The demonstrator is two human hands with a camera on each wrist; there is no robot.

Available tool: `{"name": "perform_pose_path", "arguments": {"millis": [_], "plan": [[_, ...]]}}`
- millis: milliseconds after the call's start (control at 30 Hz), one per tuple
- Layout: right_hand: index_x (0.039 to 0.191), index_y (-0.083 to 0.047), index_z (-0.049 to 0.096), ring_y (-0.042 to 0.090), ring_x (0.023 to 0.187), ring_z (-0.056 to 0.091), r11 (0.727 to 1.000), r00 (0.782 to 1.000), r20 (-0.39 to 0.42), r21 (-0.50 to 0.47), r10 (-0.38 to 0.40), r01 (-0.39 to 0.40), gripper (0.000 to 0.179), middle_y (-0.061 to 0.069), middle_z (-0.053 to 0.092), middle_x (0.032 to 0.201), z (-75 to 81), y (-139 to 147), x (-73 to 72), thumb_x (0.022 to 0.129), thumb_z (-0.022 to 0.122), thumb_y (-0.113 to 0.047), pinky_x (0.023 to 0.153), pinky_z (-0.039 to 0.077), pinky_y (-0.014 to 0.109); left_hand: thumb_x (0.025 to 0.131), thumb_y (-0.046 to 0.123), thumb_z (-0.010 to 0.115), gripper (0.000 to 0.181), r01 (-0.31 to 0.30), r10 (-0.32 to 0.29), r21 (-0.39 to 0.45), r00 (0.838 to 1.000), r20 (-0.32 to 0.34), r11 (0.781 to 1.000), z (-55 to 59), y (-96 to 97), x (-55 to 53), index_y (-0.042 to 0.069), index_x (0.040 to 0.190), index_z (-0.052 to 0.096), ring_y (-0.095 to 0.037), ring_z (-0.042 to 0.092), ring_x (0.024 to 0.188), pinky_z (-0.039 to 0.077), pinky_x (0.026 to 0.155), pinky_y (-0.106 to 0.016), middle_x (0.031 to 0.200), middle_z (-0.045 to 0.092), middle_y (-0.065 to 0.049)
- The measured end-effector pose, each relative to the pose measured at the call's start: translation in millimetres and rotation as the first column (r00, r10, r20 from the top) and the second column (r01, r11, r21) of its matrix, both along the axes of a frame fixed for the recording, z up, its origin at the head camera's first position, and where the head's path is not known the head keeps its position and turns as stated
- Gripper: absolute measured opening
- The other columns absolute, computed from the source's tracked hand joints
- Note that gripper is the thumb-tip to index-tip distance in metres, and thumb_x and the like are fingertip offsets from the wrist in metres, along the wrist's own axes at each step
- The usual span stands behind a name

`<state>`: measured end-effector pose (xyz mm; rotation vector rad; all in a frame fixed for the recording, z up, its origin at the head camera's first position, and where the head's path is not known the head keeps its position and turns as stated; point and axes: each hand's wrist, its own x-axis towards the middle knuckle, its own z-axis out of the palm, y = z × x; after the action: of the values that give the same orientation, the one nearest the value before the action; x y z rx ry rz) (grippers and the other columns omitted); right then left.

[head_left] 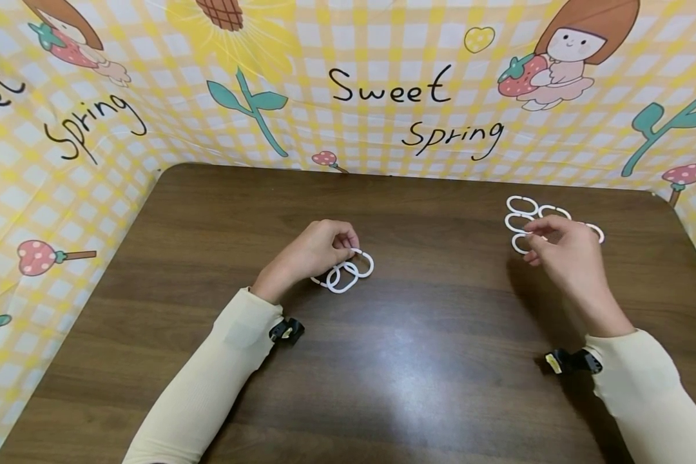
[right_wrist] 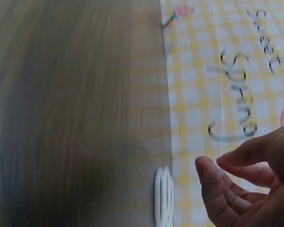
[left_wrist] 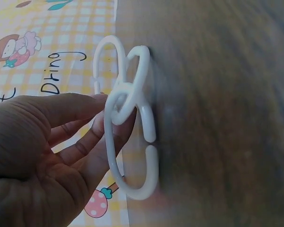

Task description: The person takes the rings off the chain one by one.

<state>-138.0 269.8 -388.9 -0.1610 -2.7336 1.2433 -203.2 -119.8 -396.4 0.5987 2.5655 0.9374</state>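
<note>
My left hand (head_left: 316, 251) pinches one link of a short chain of white plastic C-shaped links (left_wrist: 153, 172) between thumb and fingertips. The joined links hang beside the fingers, just left of the table's middle in the head view. At the right, my right hand (head_left: 577, 261) is over a group of loose white links (head_left: 522, 197) and hides some of them. In the right wrist view its thumb and forefinger (right_wrist: 208, 172) are bent toward each other with a small gap, and nothing shows between them. The loose links (right_wrist: 164, 198) are seen edge-on beside that hand.
The brown wooden table (head_left: 406, 386) reaches back to a yellow checked cloth (head_left: 371, 129) that stands as a wall behind it and along the left. Small black cameras (head_left: 287, 330) are strapped at both wrists.
</note>
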Motion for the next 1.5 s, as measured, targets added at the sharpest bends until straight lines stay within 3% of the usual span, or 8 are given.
{"name": "perform_pose_path", "arguments": {"millis": [100, 200, 533, 800, 1033, 1500], "plan": [[0.112, 0.010, 0.072, -0.008, 0.054, 0.062, 0.999, 0.998, -0.028, -0.006, 0.054, -0.054, 0.020, 0.021, 0.071, 0.097, -1.1, -18, -2.5, 0.098, 0.061, 0.001, 0.053, 0.054, 0.017, 0.096, 0.002, 0.070, 0.007, 0.000, 0.000, 0.000, 1.000, -0.009, 1.000, -1.2, 0.1, -0.5, 0.007, 0.096, 0.074, -0.017, 0.063, 0.083, 0.050, 0.075, -0.026, 0.088, 0.070, -0.006], [0.110, 0.009, 0.073, -0.005, 0.054, 0.062, 0.995, 0.994, -0.046, -0.020, 0.101, -0.102, 0.017, 0.026, 0.069, 0.101, -1.8, -34, -4.5, 0.098, 0.063, 0.001, 0.053, 0.054, 0.018, 0.096, 0.003, 0.070, 0.007, -0.001, 0.001, 0.002, 1.000, -0.018, 1.000, -1.6, 0.1, -0.5, 0.008, 0.095, 0.075, -0.017, 0.063, 0.083, 0.049, 0.075, -0.026, 0.087, 0.071, -0.005], [0.108, 0.006, 0.073, 0.004, 0.059, 0.066, 0.976, 0.976, -0.026, -0.029, 0.215, -0.216, 0.014, 0.022, 0.070, 0.096, 1.3, -70, -8.2, 0.098, 0.065, 0.002, 0.057, 0.057, 0.023, 0.095, 0.003, 0.071, 0.006, -0.007, 0.007, 0.008, 1.000, -0.020, 1.000, 0.5, -0.1, 1.4, 0.008, 0.095, 0.075, -0.016, 0.063, 0.084, 0.049, 0.074, -0.026, 0.087, 0.070, -0.005], [0.109, 0.006, 0.072, 0.018, 0.072, 0.073, 0.946, 0.953, 0.019, -0.133, 0.301, -0.296, 0.014, 0.022, 0.072, 0.097, -0.9, -102, -12.5, 0.096, 0.067, 0.002, 0.064, 0.061, 0.028, 0.095, 0.002, 0.070, 0.008, -0.010, 0.010, 0.008, 1.000, -0.002, 1.000, 0.8, 0.7, 1.3, 0.008, 0.094, 0.074, -0.015, 0.063, 0.081, 0.049, 0.072, -0.026, 0.084, 0.069, -0.004], [0.112, 0.005, 0.072, 0.029, 0.084, 0.076, 0.913, 0.931, 0.083, -0.247, 0.354, -0.325, 0.017, 0.022, 0.074, 0.100, -4.4, -131, -17.4, 0.096, 0.066, 0.001, 0.069, 0.063, 0.036, 0.096, 0.003, 0.070, 0.006, -0.007, 0.007, 0.014, 1.000, 0.003, 1.000, 2.7, 0.9, 1.6, 0.008, 0.095, 0.074, -0.016, 0.063, 0.081, 0.050, 0.072, -0.026, 0.084, 0.070, -0.004], [0.114, 0.007, 0.070, 0.030, 0.089, 0.073, 0.839, 0.890, 0.141, -0.423, 0.433, -0.341, 0.022, 0.018, 0.071, 0.096, -12.6, -172, -19.4, 0.092, 0.065, 0.008, 0.075, 0.065, 0.040, 0.096, 0.003, 0.069, 0.006, -0.016, 0.016, 0.019, 1.000, 0.003, 1.000, 2.1, -0.4, 1.8, 0.008, 0.096, 0.073, -0.017, 0.063, 0.082, 0.051, 0.073, -0.027, 0.086, 0.069, -0.005]]}}
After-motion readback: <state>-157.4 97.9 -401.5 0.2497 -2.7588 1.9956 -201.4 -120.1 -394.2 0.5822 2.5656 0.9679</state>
